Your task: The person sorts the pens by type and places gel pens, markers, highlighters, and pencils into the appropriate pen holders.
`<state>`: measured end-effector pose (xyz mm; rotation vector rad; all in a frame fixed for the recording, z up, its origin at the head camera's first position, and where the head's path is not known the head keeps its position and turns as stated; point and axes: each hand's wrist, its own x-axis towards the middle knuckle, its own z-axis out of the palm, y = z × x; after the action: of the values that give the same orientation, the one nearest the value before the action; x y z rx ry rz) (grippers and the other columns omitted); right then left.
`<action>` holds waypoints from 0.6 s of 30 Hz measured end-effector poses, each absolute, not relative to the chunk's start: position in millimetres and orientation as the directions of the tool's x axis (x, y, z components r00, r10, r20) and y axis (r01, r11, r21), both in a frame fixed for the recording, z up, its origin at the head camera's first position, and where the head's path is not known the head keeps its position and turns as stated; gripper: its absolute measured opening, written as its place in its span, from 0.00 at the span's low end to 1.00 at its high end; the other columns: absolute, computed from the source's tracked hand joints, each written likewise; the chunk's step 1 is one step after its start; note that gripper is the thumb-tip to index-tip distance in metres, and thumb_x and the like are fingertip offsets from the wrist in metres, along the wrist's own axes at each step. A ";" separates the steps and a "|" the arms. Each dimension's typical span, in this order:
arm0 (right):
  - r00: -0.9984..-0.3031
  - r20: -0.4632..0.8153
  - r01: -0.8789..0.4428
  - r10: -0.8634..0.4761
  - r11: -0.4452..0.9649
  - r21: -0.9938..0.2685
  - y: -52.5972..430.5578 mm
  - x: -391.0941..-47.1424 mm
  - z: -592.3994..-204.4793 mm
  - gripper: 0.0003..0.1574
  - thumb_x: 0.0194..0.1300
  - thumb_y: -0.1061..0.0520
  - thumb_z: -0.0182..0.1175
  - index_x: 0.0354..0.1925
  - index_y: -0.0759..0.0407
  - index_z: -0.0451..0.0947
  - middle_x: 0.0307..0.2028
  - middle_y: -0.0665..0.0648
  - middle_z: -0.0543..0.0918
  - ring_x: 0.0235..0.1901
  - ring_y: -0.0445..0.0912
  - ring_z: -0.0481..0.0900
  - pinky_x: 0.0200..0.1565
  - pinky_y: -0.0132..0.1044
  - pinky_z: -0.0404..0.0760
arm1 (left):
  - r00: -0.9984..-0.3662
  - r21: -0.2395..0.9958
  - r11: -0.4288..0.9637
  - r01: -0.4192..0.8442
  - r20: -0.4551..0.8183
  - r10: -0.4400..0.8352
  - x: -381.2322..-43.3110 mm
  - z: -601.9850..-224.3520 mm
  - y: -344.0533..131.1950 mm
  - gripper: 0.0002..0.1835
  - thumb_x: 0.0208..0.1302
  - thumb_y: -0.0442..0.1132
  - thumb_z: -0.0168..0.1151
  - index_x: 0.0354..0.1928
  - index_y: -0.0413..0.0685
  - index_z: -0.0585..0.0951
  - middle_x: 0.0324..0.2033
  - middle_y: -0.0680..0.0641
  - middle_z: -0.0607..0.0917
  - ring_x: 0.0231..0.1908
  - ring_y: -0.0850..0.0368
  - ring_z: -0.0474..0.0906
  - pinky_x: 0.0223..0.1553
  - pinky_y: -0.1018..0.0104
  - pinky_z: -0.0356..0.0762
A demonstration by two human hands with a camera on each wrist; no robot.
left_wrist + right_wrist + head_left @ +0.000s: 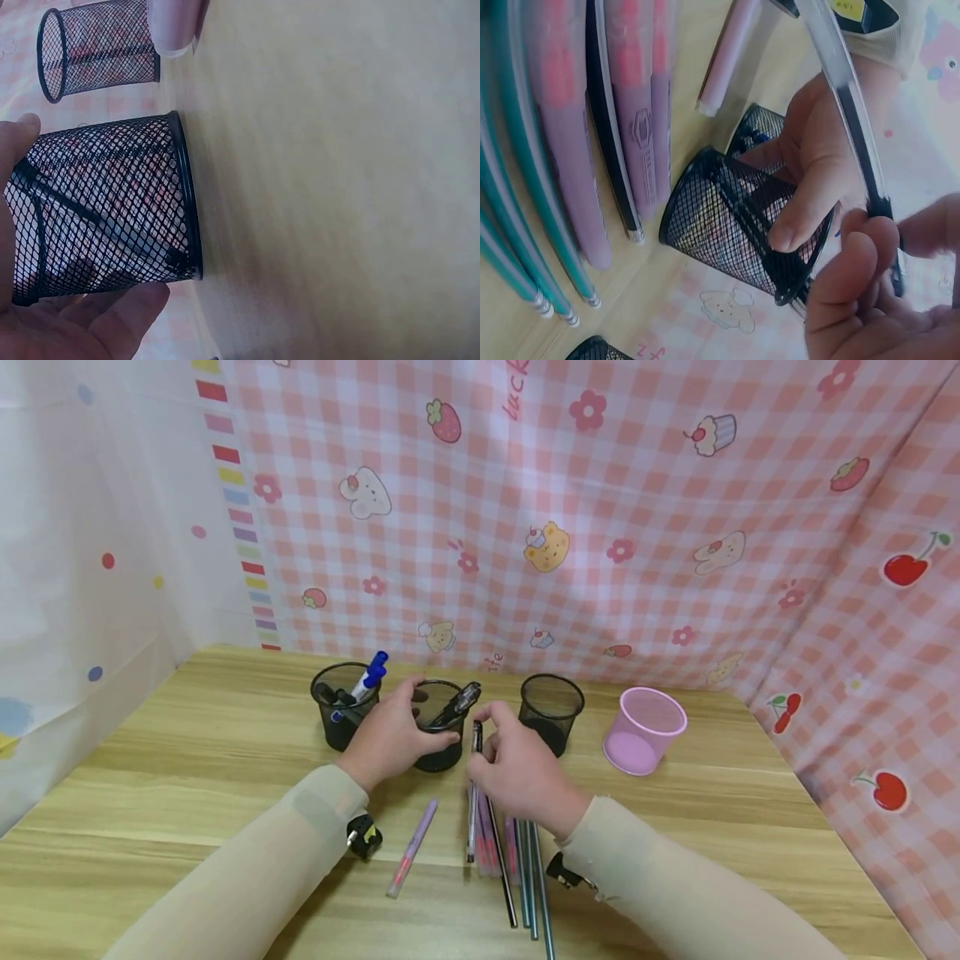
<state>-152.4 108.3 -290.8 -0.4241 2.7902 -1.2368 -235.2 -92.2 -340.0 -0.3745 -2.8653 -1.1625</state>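
My left hand (390,735) grips a black mesh pen cup (439,757), its fingers and thumb spread around the cup's sides. Black pens (459,703) lean in that cup, caps above the rim. Just right of the cup, my right hand (521,768) pinches a clear-barrelled pen (847,105) with a black end between thumb and fingers. Below that hand lie purple-and-pink highlighters (634,112), a black pencil (506,881) and several teal pencils (525,165). A single highlighter (412,850) lies apart, nearer my left wrist.
Left of the gripped cup stands another black mesh cup (335,731) with blue-capped markers (375,670) and dark ones. To the right are a third black mesh cup (553,727) and a pink cup (637,747). A checked cloth (480,568) hangs behind the wooden table (225,760).
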 end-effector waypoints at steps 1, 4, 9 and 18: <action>-0.962 0.082 -0.234 -0.261 0.631 -0.739 109.1 -153.0 -290.7 0.30 0.69 0.60 0.56 0.67 0.52 0.65 0.19 0.49 0.75 0.12 0.41 0.66 0.19 0.34 0.68 | -0.971 0.684 0.692 0.231 0.114 0.211 -235.1 -339.9 -92.3 0.59 0.59 0.62 0.77 0.82 0.45 0.56 0.73 0.38 0.75 0.67 0.40 0.78 0.62 0.44 0.80; -0.960 0.167 -0.270 -0.226 0.582 -0.767 110.8 -155.1 -290.4 0.30 0.69 0.61 0.56 0.67 0.52 0.64 0.19 0.49 0.74 0.14 0.41 0.64 0.21 0.34 0.67 | -0.971 0.687 0.690 0.228 0.113 0.209 -235.1 -339.7 -92.2 0.59 0.59 0.62 0.77 0.82 0.45 0.56 0.73 0.39 0.75 0.67 0.39 0.77 0.63 0.44 0.80; -0.944 0.291 -0.329 -0.154 0.470 -0.819 112.5 -158.9 -289.5 0.29 0.70 0.65 0.56 0.66 0.53 0.63 0.22 0.51 0.76 0.18 0.41 0.66 0.23 0.33 0.69 | -0.972 0.689 0.690 0.223 0.107 0.207 -234.9 -340.0 -91.9 0.59 0.58 0.63 0.77 0.82 0.45 0.56 0.73 0.39 0.75 0.68 0.39 0.77 0.64 0.44 0.79; -0.885 0.461 -0.457 -0.064 0.308 -0.834 115.1 -167.1 -287.9 0.28 0.71 0.70 0.57 0.64 0.60 0.59 0.27 0.57 0.78 0.24 0.44 0.72 0.27 0.32 0.72 | -0.971 0.680 0.696 0.229 0.114 0.208 -236.6 -342.0 -92.2 0.60 0.58 0.64 0.77 0.82 0.45 0.56 0.73 0.39 0.75 0.68 0.40 0.78 0.65 0.43 0.79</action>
<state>-167.1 115.1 -287.9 -0.5848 2.8006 -2.0018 -236.6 -92.2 -342.0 -0.3693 -2.8669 -1.1560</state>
